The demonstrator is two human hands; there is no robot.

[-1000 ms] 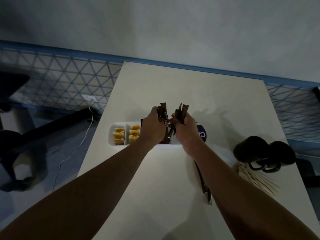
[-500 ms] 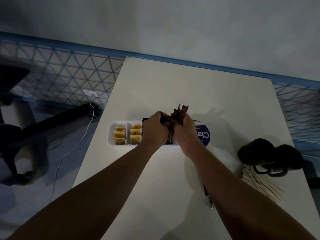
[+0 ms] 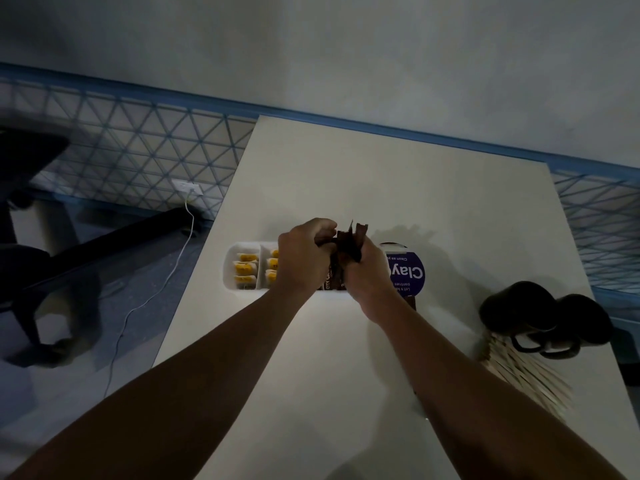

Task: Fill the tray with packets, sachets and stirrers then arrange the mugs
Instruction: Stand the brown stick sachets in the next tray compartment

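A white divided tray (image 3: 229, 271) lies on the pale table (image 3: 346, 174). Its two left compartments hold yellow-labelled packets (image 3: 245, 268). Over the tray's middle, my left hand (image 3: 304, 258) and my right hand (image 3: 367, 275) meet, both closed around a bunch of brown sachets (image 3: 349, 244) whose tops stick up between the fingers. More brown sachets show in the tray below the hands. Two dark mugs (image 3: 543, 313) sit at the right, touching each other. A heap of wooden stirrers (image 3: 526, 375) lies in front of the mugs.
A purple round label reading "Clay" (image 3: 408, 271) lies right of the tray, partly under my right hand. The table's left edge drops to a floor with a white cable (image 3: 152, 292) and a dark chair base (image 3: 34, 271). A blue-trimmed wall runs behind.
My two hands have come together and lowered toward the tray, gathering the separate sachet bunches into one.
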